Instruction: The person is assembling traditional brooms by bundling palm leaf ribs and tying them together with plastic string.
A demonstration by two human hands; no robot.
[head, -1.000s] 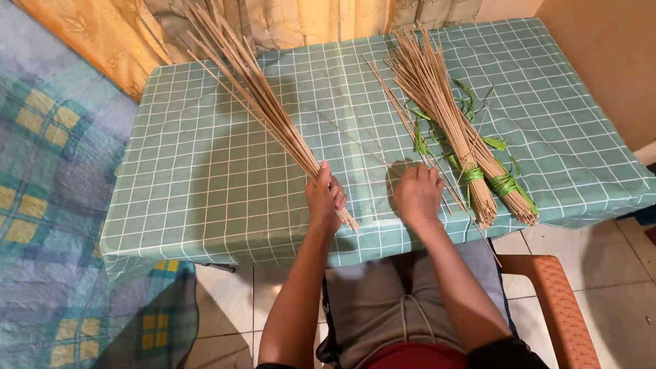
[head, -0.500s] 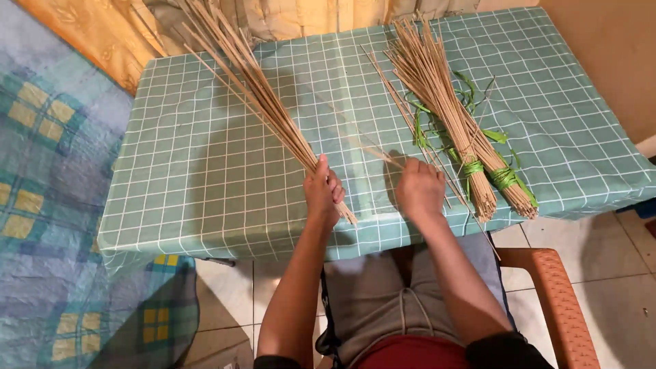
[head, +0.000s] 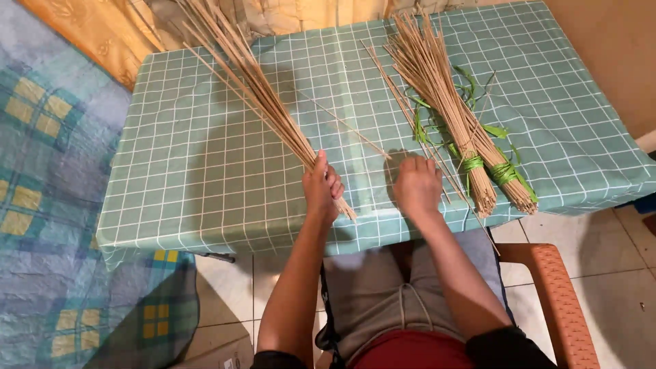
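- The left hand (head: 322, 188), at lower centre of the frame, is closed around a loose sheaf of long, thin tan sticks (head: 253, 85) that fans toward the upper left.
- The right hand (head: 417, 184), just right of centre, rests knuckles-up on the teal checked tablecloth (head: 205, 178); whether it pinches the single thin stick (head: 348, 128) lying beside it I cannot tell.
- Two stick bundles tied with green strips (head: 471, 160) lie at the right.
- An orange chair arm (head: 557, 294) shows at lower right.

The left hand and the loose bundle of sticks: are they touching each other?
Touching. In the head view the left hand wraps around the loose bundle of sticks near its lower end, and the stick tips come out below the fingers.
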